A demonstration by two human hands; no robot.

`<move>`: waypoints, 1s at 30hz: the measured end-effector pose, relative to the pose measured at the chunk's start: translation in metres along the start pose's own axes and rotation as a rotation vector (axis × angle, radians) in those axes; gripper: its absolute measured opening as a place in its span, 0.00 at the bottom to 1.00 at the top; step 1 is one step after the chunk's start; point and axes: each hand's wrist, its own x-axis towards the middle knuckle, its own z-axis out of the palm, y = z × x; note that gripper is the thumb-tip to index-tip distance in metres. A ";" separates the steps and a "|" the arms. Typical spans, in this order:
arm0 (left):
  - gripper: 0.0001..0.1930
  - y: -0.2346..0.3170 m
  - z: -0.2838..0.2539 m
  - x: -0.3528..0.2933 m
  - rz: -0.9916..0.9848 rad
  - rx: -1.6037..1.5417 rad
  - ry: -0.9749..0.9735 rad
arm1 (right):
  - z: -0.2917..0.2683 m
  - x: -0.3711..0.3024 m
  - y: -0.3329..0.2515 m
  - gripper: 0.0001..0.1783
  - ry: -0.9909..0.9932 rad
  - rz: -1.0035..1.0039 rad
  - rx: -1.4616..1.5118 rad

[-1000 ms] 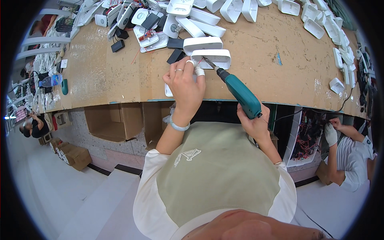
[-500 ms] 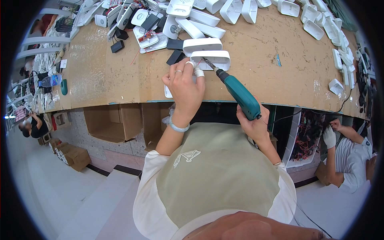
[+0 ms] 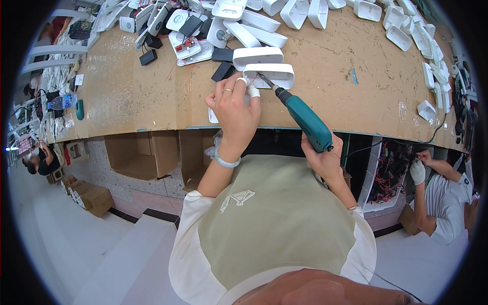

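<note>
At bench, screwdriver slanting (tip up-left), right fingers wrapping it, left fingers, hold unclear.

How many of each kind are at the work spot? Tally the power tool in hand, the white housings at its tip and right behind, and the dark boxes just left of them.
Teal electric screwdriver, in the right hand: 1
White oblong housings: 2
Dark boxes: 2
Total: 5
</note>
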 end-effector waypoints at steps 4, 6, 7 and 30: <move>0.08 0.001 -0.002 0.000 -0.010 -0.007 -0.011 | -0.002 0.000 -0.002 0.18 -0.015 0.026 -0.014; 0.09 0.001 -0.002 0.000 -0.008 -0.011 -0.008 | -0.002 -0.001 -0.002 0.18 -0.016 0.022 -0.017; 0.09 0.002 -0.002 0.000 -0.009 -0.012 -0.008 | -0.002 -0.001 -0.001 0.18 -0.018 0.019 -0.023; 0.10 0.004 -0.006 -0.001 -0.006 0.018 0.001 | -0.012 -0.024 -0.004 0.11 0.069 0.172 0.149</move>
